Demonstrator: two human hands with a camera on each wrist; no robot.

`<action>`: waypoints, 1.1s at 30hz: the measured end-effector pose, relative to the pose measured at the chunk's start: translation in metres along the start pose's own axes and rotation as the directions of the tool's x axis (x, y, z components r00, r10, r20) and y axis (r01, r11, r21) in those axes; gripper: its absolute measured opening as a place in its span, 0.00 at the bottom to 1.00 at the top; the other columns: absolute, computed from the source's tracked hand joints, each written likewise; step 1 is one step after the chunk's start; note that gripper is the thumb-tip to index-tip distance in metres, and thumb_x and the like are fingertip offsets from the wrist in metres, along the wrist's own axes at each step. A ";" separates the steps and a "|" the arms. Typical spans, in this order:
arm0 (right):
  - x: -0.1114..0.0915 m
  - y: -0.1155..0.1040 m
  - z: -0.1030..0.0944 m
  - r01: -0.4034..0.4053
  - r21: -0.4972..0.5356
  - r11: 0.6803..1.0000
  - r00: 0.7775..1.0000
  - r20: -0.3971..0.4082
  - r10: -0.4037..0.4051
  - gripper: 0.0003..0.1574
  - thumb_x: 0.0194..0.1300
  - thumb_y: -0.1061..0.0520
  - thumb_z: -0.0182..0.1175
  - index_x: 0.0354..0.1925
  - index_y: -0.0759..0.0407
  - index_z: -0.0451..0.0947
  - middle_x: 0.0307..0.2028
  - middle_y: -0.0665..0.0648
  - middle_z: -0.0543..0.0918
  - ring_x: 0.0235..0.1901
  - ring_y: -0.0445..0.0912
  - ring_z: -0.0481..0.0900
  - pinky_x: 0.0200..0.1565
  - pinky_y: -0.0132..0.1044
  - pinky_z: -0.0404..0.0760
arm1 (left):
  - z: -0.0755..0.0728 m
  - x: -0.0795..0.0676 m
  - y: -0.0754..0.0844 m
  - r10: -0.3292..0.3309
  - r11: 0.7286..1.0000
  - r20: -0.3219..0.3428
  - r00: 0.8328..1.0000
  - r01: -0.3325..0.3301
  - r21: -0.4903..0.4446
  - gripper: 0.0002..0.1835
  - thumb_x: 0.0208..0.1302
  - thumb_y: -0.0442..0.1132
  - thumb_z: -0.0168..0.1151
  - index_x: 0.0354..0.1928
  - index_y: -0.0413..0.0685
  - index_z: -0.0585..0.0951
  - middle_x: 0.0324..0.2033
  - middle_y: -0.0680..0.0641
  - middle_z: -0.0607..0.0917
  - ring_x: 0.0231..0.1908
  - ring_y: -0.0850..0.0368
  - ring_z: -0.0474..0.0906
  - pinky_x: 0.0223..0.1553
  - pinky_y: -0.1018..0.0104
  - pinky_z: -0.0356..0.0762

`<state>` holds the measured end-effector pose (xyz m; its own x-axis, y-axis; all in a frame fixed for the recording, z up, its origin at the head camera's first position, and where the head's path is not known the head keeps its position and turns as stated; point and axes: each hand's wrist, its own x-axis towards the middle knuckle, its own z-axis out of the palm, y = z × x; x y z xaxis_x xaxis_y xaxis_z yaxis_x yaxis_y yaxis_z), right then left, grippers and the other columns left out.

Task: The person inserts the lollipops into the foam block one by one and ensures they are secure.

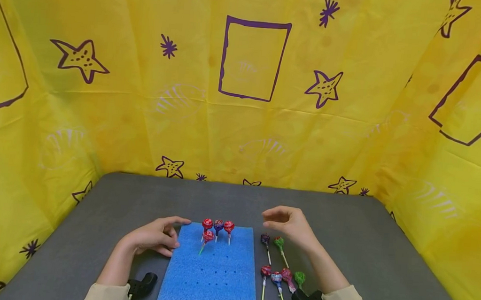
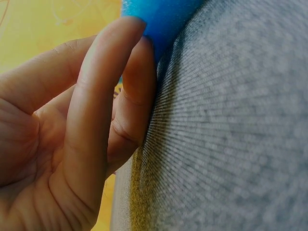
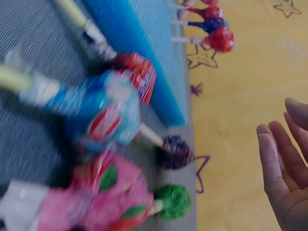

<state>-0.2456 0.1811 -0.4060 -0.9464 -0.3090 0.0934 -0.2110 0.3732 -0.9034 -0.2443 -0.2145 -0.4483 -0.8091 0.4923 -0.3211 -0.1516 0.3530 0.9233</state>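
My left hand point(image 1: 155, 235) rests against the left side of a blue foam board point(image 1: 208, 293), its index finger reaching the far left corner; in the left wrist view, the thumb point(image 2: 91, 110) touches the blue foam. Four-sided and dotted with small holes, the board carries several upright lollipops: red point(image 1: 207, 223), purple point(image 1: 218, 224) and red point(image 1: 229, 226) in the far row, with a red one point(image 1: 209, 235) on a green stick nearer. Above the table right of the board, my right hand point(image 1: 291, 224) holds nothing, thumb and fingers apart.
Loose lollipops lie right of the board: dark purple point(image 1: 265, 238) and green point(image 1: 279, 241) farther back; red point(image 1: 266, 270), blue point(image 1: 276, 277), pink point(image 1: 287, 274) and green point(image 1: 299, 278) nearer. Yellow patterned cloth point(image 1: 246, 136) surrounds the grey table point(image 1: 135, 193) at the back and sides.
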 end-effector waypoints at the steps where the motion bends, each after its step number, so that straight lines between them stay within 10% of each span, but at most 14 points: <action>1: -0.001 0.002 -0.002 -0.005 -0.005 1.000 1.000 0.001 0.005 0.18 0.60 0.57 0.69 0.49 0.62 0.84 0.48 0.70 0.86 0.42 0.43 0.86 0.44 0.38 0.87 | 0.000 0.000 0.000 0.001 1.000 0.001 1.000 -0.001 -0.001 0.37 0.63 0.34 0.64 0.73 0.42 0.61 0.33 0.44 0.78 0.31 0.55 0.81 0.32 0.64 0.87; 33: -0.006 0.055 -0.037 -0.071 -0.078 0.994 0.986 0.147 0.082 0.24 0.62 0.58 0.67 0.52 0.72 0.80 0.49 0.71 0.85 0.42 0.44 0.87 0.43 0.26 0.82 | -0.002 0.002 -0.004 0.016 1.000 0.012 1.000 -0.016 -0.016 0.38 0.63 0.33 0.64 0.73 0.43 0.61 0.32 0.45 0.77 0.33 0.55 0.81 0.33 0.62 0.88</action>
<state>-0.2604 0.2361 -0.4411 -0.9143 -0.4028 -0.0435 -0.1617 0.4613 -0.8724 -0.2463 -0.2161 -0.4521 -0.8048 0.5071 -0.3084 -0.1478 0.3320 0.9316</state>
